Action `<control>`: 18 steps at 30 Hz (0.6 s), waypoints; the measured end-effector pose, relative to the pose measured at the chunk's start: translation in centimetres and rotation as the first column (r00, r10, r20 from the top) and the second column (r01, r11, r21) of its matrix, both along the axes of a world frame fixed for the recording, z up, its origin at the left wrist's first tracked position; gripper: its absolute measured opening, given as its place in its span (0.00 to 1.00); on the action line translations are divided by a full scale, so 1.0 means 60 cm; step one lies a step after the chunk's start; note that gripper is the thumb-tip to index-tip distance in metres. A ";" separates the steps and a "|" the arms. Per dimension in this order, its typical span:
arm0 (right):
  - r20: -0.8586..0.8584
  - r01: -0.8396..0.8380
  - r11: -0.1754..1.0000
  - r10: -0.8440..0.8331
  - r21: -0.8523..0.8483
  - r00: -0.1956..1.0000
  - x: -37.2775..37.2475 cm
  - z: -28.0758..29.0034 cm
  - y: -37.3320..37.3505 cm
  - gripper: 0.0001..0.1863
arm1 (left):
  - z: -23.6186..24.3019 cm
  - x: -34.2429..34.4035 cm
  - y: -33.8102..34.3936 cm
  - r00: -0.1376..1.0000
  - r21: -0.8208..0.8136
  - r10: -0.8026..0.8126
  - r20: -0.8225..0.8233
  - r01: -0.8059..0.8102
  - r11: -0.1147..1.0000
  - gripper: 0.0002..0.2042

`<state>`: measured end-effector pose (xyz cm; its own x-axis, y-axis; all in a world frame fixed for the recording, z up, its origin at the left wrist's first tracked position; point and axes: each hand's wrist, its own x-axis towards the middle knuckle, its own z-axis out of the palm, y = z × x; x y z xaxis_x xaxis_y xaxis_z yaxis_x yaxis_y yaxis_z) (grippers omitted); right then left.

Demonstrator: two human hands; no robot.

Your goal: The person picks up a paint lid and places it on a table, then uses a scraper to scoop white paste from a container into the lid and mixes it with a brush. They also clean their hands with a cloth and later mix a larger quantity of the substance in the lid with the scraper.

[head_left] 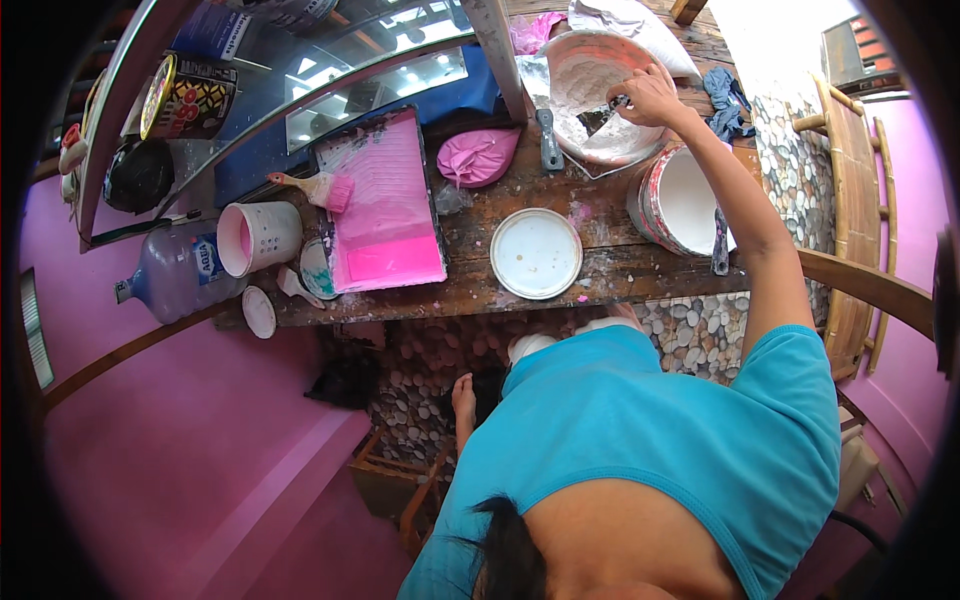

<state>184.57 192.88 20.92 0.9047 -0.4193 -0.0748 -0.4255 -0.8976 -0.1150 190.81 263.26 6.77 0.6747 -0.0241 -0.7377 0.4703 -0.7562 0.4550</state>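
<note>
My right hand (648,97) is closed round a putty knife (596,121), its dark blade dipping into whitish, powdery material. That material lies in a wide bucket (590,38) with a pinkish wall at the table's far right. Against the bucket's left side rests another putty knife (551,145) with a grey handle. Nearer to me, under my right forearm, stands a red-rimmed pail (690,205), white inside. A dark-handled tool (720,243) sits at its right edge. My left hand is out of sight.
Pink paint fills a roller tray (408,215), with a brush (320,188) across its left edge. Nearby are a pink bag (478,157), a round white lid (536,254), a white tub (262,238) and a water jug (180,268). A glass case (350,75) edges the table (470,275).
</note>
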 end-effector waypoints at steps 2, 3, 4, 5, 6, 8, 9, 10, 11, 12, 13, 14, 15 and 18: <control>0.002 -0.017 1.000 0.017 -0.008 1.000 0.009 -0.005 -0.010 0.13 | -0.012 0.000 0.011 1.000 -0.007 -0.021 -0.001 0.021 1.000 0.14; -0.006 -0.045 0.999 0.045 0.013 0.999 0.018 -0.010 -0.021 0.14 | -0.020 0.001 0.019 1.000 -0.035 -0.029 -0.003 0.029 0.999 0.14; -0.013 -0.073 0.997 0.074 0.034 0.997 0.021 -0.015 -0.032 0.14 | -0.027 0.001 0.027 0.999 -0.063 -0.038 -0.004 0.038 0.997 0.14; -0.010 -0.075 0.997 0.075 0.032 0.997 0.031 -0.010 -0.033 0.14 | -0.030 -0.001 0.031 0.999 -0.064 -0.037 -0.001 0.037 0.997 0.14; -0.046 -0.089 0.994 0.092 0.070 0.995 0.043 -0.005 -0.034 0.15 | -0.032 -0.003 0.035 0.999 -0.059 -0.034 -0.012 0.034 0.998 0.14; -0.081 -0.102 0.989 0.111 0.111 0.990 0.052 -0.006 -0.041 0.15 | -0.032 -0.002 0.037 0.999 -0.051 -0.031 -0.024 0.030 0.998 0.14; -0.053 -0.130 0.985 0.137 0.110 0.989 0.051 -0.009 -0.050 0.16 | -0.031 0.002 0.034 0.999 -0.019 -0.041 -0.035 0.040 0.999 0.14; -0.025 -0.158 0.982 0.161 0.108 0.987 0.048 -0.013 -0.057 0.16 | -0.031 0.008 0.028 0.998 0.014 -0.051 -0.045 0.051 0.999 0.14; -0.021 -0.163 0.979 0.167 0.124 0.986 0.047 -0.011 -0.058 0.17 | -0.027 0.011 0.025 0.998 0.030 -0.042 -0.051 0.044 0.999 0.14; 0.002 -0.146 0.981 0.147 0.126 0.989 0.044 -0.008 -0.059 0.17 | -0.023 0.016 0.020 0.998 -0.005 -0.049 -0.034 0.049 0.999 0.14; 0.020 -0.128 0.983 0.127 0.133 0.992 0.038 -0.008 -0.056 0.17 | -0.016 0.013 0.025 0.998 -0.036 -0.054 -0.023 0.054 0.998 0.14; 0.032 -0.070 0.985 0.066 0.159 0.997 0.031 -0.011 -0.054 0.16 | -0.006 0.012 0.019 0.998 -0.020 -0.047 -0.038 0.046 0.999 0.14; 0.043 -0.124 0.981 0.118 0.151 0.992 0.029 0.006 -0.045 0.17 | 0.006 0.016 0.005 0.997 0.007 -0.060 -0.047 0.061 0.998 0.14; 0.039 -0.074 0.992 0.071 0.105 0.997 0.001 0.022 -0.047 0.18 | 0.010 0.033 -0.010 0.993 0.034 -0.103 -0.060 0.105 0.994 0.14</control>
<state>184.66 190.06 22.21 0.9353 -0.3440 -0.0830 -0.3538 -0.9079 -0.2248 192.78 262.63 7.36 0.6258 -0.0639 -0.7774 0.4133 -0.8181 0.3999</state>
